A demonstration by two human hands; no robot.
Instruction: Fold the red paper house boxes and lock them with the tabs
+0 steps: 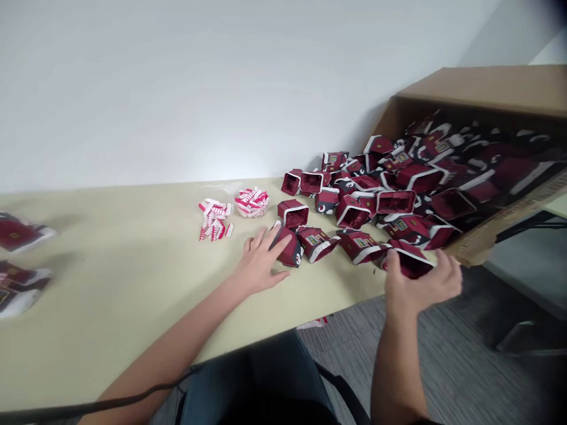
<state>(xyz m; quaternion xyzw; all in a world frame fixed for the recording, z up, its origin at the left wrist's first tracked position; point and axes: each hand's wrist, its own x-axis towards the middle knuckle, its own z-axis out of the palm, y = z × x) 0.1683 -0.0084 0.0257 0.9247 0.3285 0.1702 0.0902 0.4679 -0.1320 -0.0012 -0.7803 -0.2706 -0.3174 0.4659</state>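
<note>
Two hands of yours over the desk (133, 265), both at dark red pieces with white rims.

Left hand (261, 260): fingers spread, palm down, not closed on anything. Fingertips lie over one red piece (290, 251), which sits at the left end of the heap, set in from the desk's front edge.

Right hand (423, 286): thumb and fingers apart, either side of another red piece (410, 261), its hollow mouth facing you. Can't tell if you've got a grip on it. It sits close to the front edge, toward the right end.

Heap (370, 183) of the same pieces runs from the back edge to near the front edge, most of them tipped over, several mouths facing you. On its right you have a cardboard box (491, 85), mouth toward the heap, more pieces inside.

Left of the heap, near the back edge: round clear bowl (251, 213) full of red-and-white striped strips (252, 199). Just left of that, loose strips (215, 219) straight on the desk.

Far left you have two blurred pieces (22, 289), one nearer the front edge than the other, both cut off by your view.
</note>
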